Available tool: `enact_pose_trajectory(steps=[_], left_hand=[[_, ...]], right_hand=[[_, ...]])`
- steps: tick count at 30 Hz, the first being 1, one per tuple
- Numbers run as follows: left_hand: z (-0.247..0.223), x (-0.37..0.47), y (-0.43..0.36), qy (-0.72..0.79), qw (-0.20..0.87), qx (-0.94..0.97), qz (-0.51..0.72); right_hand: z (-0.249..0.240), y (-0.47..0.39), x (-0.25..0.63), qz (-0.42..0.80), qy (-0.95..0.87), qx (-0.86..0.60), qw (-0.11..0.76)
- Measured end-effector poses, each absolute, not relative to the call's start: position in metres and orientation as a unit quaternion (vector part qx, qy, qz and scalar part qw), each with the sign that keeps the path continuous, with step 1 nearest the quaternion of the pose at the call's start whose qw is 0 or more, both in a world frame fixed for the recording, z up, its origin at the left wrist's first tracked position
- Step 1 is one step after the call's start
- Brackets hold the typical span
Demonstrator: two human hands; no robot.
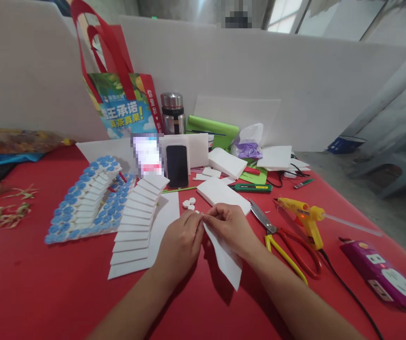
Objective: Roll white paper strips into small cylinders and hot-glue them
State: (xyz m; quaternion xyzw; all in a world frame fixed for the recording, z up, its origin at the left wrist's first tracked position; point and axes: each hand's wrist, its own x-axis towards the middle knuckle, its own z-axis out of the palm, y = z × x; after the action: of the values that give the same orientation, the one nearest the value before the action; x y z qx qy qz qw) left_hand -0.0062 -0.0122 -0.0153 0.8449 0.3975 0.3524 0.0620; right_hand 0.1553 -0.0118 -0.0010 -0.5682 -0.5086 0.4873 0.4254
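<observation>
My left hand point(185, 236) and my right hand point(229, 229) meet over the middle of the red table, fingers pinched together on one end of a white paper strip point(226, 259). The strip's free end hangs down below my right hand. Just behind my fingers lie small white rolled pieces point(189, 203). A stack of white foam boards point(223, 193) is behind my right hand. To the left of my left hand stands a stepped row of white slabs point(132, 235) on a white sheet point(169, 212). Farther left is a curved piece with blue and white rolls point(63, 215).
On the right lie scissors point(277, 231), a yellow glue gun point(305, 215) with its cable and a purple power strip point(383, 271). Behind are a green cutter point(250, 188), a black phone point(177, 165), a steel flask point(173, 113) and a bag point(125, 104).
</observation>
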Motion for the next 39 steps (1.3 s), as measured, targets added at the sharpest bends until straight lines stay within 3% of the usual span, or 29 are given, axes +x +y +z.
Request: enact_pose_trajectory(steps=[11, 18, 20, 32, 39], left_hand=[[-0.012, -0.004, -0.014, 0.406, 0.188, 0.785, 0.428], [-0.005, -0.001, -0.012, 0.467, 0.472, 0.607, 0.436], [-0.004, -0.002, -0.01, 0.468, 0.511, 0.573, 0.438], [-0.001, -0.004, -0.008, 0.477, 0.499, 0.557, 0.461], [0.001, -0.003, -0.009, 0.492, 0.518, 0.547, 0.438]], right_hand=[[0.005, -0.011, 0.154, 0.53, -0.45, -0.573, 0.433], [0.001, -0.009, 0.159, 0.506, -0.511, -0.531, 0.449], [-0.002, -0.009, 0.161, 0.499, -0.537, -0.511, 0.449], [0.0, -0.011, 0.159, 0.467, -0.538, -0.538, 0.45], [0.005, -0.019, 0.157, 0.297, -0.657, -0.564, 0.402]])
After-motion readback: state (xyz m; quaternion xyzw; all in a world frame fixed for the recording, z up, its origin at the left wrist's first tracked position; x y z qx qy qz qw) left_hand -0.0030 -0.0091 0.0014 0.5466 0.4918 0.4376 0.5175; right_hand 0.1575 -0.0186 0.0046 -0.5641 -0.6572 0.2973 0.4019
